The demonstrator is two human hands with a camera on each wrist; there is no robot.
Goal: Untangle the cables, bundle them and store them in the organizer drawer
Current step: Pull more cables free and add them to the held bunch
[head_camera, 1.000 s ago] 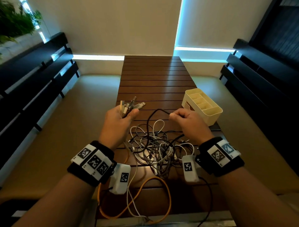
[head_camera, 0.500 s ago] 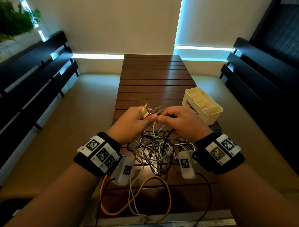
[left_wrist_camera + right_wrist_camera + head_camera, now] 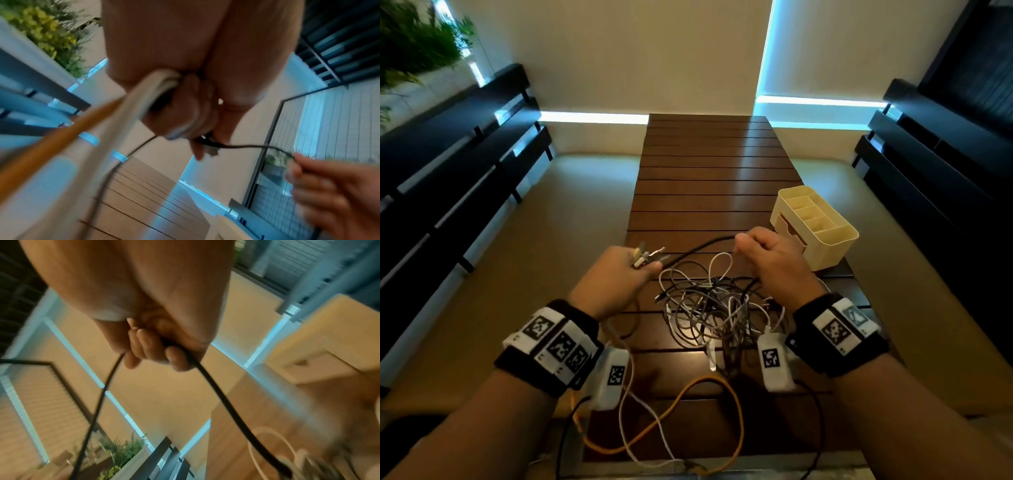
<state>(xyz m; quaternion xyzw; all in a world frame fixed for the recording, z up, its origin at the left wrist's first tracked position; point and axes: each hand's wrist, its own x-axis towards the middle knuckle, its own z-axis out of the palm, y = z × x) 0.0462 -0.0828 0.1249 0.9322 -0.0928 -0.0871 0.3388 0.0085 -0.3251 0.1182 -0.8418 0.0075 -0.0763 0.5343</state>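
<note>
A tangle of white, grey and black cables (image 3: 709, 308) lies on the slatted wooden table (image 3: 709, 185). My left hand (image 3: 619, 277) grips a bunch of cable plug ends (image 3: 645, 257), with white and orange cables (image 3: 115, 116) running back past the wrist. My right hand (image 3: 770, 257) pinches a black cable (image 3: 702, 245) that stretches from the left hand's bunch, and the same black cable (image 3: 207, 378) runs through its curled fingers. The cream organizer (image 3: 815, 226), with a drawer in its side, stands just right of the right hand.
An orange cable (image 3: 722, 387) and a white cable (image 3: 640, 404) loop over the table's near edge. Dark slatted benches (image 3: 448, 164) flank both sides, a plant (image 3: 410, 41) sits far left, and pale floor surrounds the table.
Half a second ago both hands met over the plug ends. The right hand has since drawn away to the right, pulling the black cable taut from the left hand's bunch.
</note>
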